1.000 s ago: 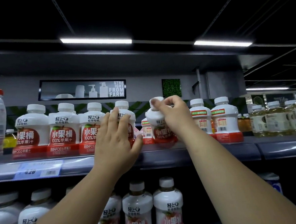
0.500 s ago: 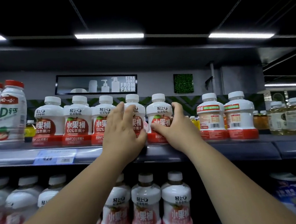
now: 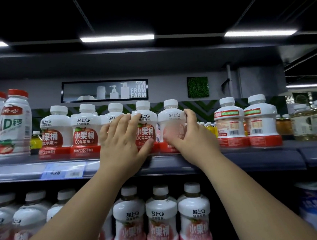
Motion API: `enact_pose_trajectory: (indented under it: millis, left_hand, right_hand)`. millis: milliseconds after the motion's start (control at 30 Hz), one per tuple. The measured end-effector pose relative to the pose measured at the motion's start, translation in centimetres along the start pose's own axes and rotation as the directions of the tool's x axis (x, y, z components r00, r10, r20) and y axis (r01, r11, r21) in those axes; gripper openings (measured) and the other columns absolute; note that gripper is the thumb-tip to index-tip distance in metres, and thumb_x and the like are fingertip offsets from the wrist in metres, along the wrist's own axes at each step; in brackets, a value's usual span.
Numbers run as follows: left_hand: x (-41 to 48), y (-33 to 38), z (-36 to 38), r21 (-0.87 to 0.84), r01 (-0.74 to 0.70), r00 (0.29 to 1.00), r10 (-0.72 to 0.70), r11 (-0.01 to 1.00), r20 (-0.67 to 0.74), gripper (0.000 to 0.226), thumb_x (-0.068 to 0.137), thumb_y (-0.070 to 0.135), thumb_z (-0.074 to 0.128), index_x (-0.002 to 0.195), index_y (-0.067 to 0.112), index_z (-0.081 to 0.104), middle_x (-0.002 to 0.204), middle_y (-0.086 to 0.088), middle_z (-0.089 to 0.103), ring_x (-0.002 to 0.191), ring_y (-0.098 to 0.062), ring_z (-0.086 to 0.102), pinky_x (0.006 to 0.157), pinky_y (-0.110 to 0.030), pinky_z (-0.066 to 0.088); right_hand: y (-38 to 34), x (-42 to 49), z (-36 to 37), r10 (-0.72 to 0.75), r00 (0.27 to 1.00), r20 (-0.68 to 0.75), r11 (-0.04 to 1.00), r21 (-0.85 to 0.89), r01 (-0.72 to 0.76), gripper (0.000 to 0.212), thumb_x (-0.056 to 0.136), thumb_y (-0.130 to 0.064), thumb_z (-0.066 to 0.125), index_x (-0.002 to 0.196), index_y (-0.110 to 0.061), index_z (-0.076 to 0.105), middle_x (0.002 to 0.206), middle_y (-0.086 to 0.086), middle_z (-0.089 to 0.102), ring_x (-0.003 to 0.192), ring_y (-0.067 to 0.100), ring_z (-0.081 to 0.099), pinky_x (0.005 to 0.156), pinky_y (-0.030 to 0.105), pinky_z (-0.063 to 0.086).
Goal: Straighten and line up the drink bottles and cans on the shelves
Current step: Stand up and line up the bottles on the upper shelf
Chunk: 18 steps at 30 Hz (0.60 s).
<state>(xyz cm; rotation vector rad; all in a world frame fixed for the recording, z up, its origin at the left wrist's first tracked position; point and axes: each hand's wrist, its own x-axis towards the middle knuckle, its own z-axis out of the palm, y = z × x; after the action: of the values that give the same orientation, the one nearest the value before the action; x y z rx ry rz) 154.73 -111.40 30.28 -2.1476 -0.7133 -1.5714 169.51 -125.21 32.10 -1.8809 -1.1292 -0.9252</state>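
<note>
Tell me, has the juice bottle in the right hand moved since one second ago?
Yes. The juice bottle was tipped left toward its neighbour; now it stands upright on the shelf, the right hand gripping it.

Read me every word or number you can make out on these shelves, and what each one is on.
"STRA IGHT FROM FARM": wall sign.
"小果桶", "100%苹果汁": apple juice bottle.
"D钙": red-capped bottle.
"4.20", blurred: price tag.
Back labels on turned bottles: too small.
</note>
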Motion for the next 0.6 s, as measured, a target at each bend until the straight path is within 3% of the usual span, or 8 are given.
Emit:
enact_pose_trajectory:
  millis: [167, 267, 400, 600]
  left_hand:
    - [-0.2, 0.1, 0.0, -0.027, -0.006, 1.000, 0.006, 1.000, 0.011, 0.072, 0.086, 0.064, 0.032, 0.149, 0.028, 0.032, 0.152, -0.005, 0.041, 0.143, -0.025, 0.029, 0.117, -0.049, 0.017]
    - [-0.1, 0.2, -0.5, -0.086, -0.035, 0.999, 0.037, 0.996, 0.032, 0.071, 0.084, 0.062, 0.033, 0.146, 0.027, 0.033, 0.151, -0.008, 0.040, 0.141, -0.030, 0.032, 0.116, -0.050, 0.019]
    - [0.0, 1.3, -1.6, -0.206, -0.111, 0.992, 0.120, 0.972, 0.033, 0.067, 0.084, 0.058, 0.039, 0.143, 0.025, 0.036, 0.147, -0.010, 0.042, 0.136, -0.031, 0.035, 0.112, -0.049, 0.025]
    - [-0.7, 7.0, -2.3, -0.374, -0.223, 0.970, 0.243, 0.900, 0.008, 0.064, 0.083, 0.053, 0.045, 0.138, 0.021, 0.041, 0.136, -0.007, 0.049, 0.118, -0.028, 0.047, 0.097, -0.042, 0.037]
  right_hand:
    - [-0.6, -0.3, 0.1, -0.006, 1.000, -0.025, 0.994, -0.110, 0.003, 0.096, 0.085, -0.078, 0.044, 0.155, -0.025, 0.006, 0.139, 0.002, 0.057, 0.120, 0.028, 0.058, 0.092, 0.039, 0.045]
    - [-0.7, -0.4, -0.1, -0.026, 0.997, -0.073, 0.996, -0.084, 0.020, 0.094, 0.083, -0.075, 0.051, 0.153, -0.024, 0.015, 0.141, 0.003, 0.054, 0.123, 0.027, 0.055, 0.098, 0.041, 0.043]
    - [1.2, -1.1, -1.7, 0.011, 0.988, -0.154, 0.998, 0.057, -0.002, 0.079, 0.085, -0.056, 0.064, 0.148, -0.023, 0.031, 0.142, 0.000, 0.050, 0.128, 0.021, 0.048, 0.104, 0.038, 0.043]
    - [7.2, -3.4, -5.3, 0.059, 0.969, -0.241, 0.998, 0.007, -0.059, 0.055, 0.083, -0.034, 0.070, 0.133, -0.020, 0.049, 0.125, 0.004, 0.055, 0.113, 0.026, 0.050, 0.093, 0.035, 0.041]
